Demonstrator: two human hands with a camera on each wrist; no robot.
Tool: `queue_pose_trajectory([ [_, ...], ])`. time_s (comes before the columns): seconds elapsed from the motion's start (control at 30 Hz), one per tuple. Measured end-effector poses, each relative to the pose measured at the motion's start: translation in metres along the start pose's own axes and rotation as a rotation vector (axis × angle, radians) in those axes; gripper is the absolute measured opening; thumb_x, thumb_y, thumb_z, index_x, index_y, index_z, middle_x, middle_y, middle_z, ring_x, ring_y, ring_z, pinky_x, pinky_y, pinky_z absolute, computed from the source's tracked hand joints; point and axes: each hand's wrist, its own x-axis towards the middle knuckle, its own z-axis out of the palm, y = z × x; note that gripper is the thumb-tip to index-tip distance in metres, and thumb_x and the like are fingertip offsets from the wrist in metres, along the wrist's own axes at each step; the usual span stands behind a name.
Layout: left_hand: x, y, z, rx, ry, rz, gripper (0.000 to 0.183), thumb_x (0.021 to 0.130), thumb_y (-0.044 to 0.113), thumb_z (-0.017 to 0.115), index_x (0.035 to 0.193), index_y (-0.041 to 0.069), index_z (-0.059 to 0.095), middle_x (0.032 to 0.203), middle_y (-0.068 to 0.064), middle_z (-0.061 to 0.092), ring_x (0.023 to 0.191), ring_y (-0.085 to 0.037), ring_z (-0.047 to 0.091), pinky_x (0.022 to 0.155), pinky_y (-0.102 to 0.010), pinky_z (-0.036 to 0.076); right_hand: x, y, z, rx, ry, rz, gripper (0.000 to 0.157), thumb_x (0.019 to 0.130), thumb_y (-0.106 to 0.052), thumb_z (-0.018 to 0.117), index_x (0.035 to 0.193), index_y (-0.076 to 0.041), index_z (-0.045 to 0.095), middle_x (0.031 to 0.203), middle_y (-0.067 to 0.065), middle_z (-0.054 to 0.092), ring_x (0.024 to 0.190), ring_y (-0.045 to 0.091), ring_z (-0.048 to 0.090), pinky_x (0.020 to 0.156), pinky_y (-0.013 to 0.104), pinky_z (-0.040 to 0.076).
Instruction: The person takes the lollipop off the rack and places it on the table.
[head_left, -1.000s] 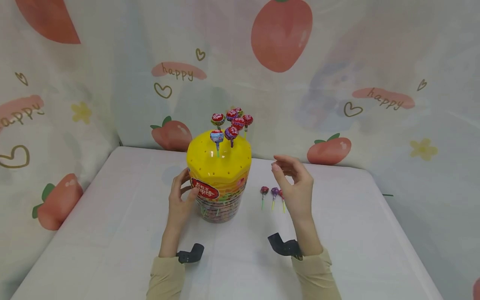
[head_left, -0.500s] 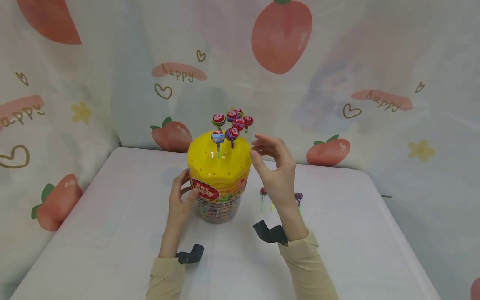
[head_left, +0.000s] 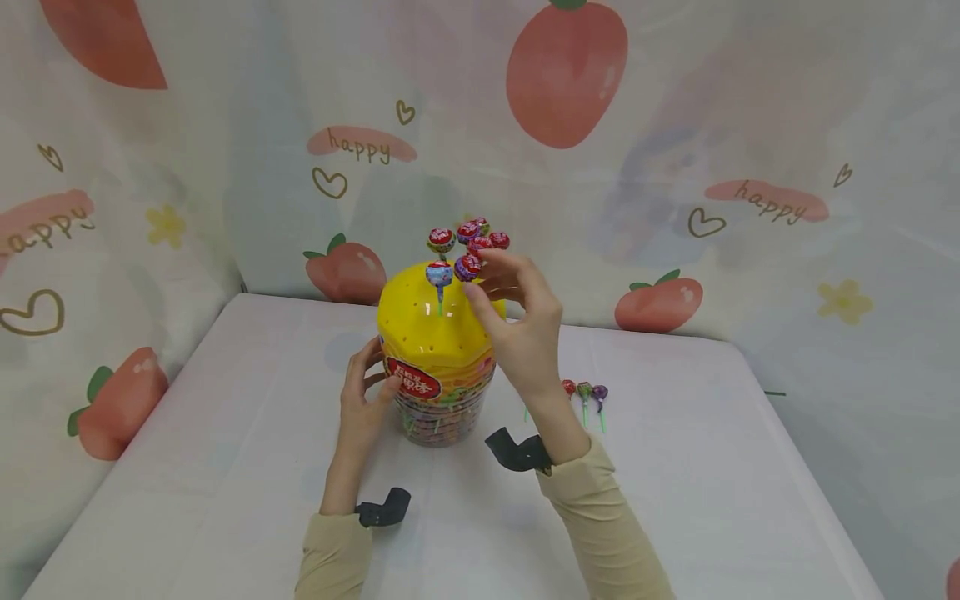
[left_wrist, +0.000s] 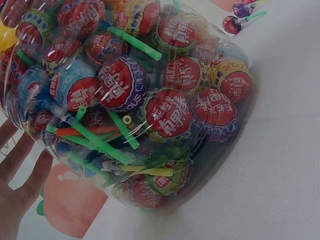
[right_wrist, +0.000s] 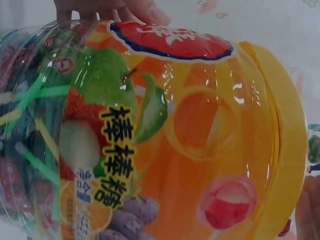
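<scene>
A clear lollipop jar (head_left: 442,417) with a domed yellow lid (head_left: 420,329) stands upright on the table. My left hand (head_left: 363,404) holds its left side, thumb at the front and fingers farther round; in the left wrist view, wrapped lollipops (left_wrist: 167,112) fill the jar. Several lollipops stick up from the lid, among them a blue one (head_left: 438,273) and a purple one (head_left: 467,267). My right hand (head_left: 525,329) is over the lid's right side, its parted thumb and fingertips right at the purple lollipop. The jar's fruit label (right_wrist: 195,125) fills the right wrist view.
Several loose lollipops lie on the white table (head_left: 697,450) right of the jar, including a red (head_left: 568,387), a green (head_left: 584,389) and a purple one, partly behind my right forearm. A strawberry-printed curtain (head_left: 465,75) rises behind the table.
My right hand has moved left and upward, from above the loose lollipops to the upright ones on the lid. My left hand and the jar have stayed in place.
</scene>
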Motion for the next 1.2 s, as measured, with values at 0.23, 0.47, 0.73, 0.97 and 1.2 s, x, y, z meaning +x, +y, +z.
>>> queue_pose_trajectory([
  [0.23,0.000,0.000,0.000,-0.006,0.000,-0.012,0.061,0.086,0.001,0.057,0.144,-0.001,0.037,0.139,-0.025,0.044,0.127,-0.031,0.043,0.104,-0.059,0.041,0.001,-0.002,0.007,-0.012,0.020,0.022,0.032,0.087,-0.009,0.067,0.118,-0.002,0.060,0.102,0.014,0.067,0.089,0.021,0.064,0.081,0.031,0.056],
  [0.47,0.000,0.003,0.001,-0.011,-0.002,-0.022,0.061,0.086,0.000,0.057,0.144,-0.001,0.037,0.139,-0.024,0.044,0.127,-0.027,0.043,0.104,-0.060,0.040,0.003,-0.002,0.009,-0.030,0.034,0.036,0.030,0.088,-0.010,0.067,0.116,-0.001,0.060,0.099,0.014,0.067,0.088,0.020,0.063,0.081,0.028,0.055],
  [0.73,0.000,0.003,0.001,-0.013,0.001,-0.025,0.061,0.086,0.002,0.058,0.144,0.001,0.038,0.139,-0.023,0.045,0.124,-0.012,0.042,0.104,-0.059,0.041,0.003,-0.005,0.008,-0.047,0.054,0.037,0.031,0.089,-0.012,0.065,0.117,-0.002,0.059,0.102,0.014,0.067,0.090,0.019,0.063,0.080,0.023,0.053],
  [0.97,0.000,0.003,0.001,-0.013,0.004,-0.017,0.061,0.086,0.002,0.058,0.144,0.001,0.038,0.139,-0.023,0.045,0.122,-0.006,0.041,0.104,-0.059,0.041,0.001,-0.010,0.004,-0.002,0.093,0.013,0.032,0.090,-0.009,0.064,0.120,0.000,0.057,0.110,0.015,0.063,0.091,0.019,0.062,0.084,0.024,0.053],
  [1.2,0.000,0.003,0.001,-0.005,0.004,-0.018,0.061,0.087,0.003,0.059,0.144,0.001,0.038,0.139,-0.023,0.045,0.124,-0.013,0.043,0.103,-0.060,0.041,-0.008,-0.009,-0.003,0.011,0.131,0.008,0.032,0.089,-0.006,0.064,0.119,0.002,0.057,0.113,0.017,0.062,0.089,0.015,0.062,0.082,0.022,0.053],
])
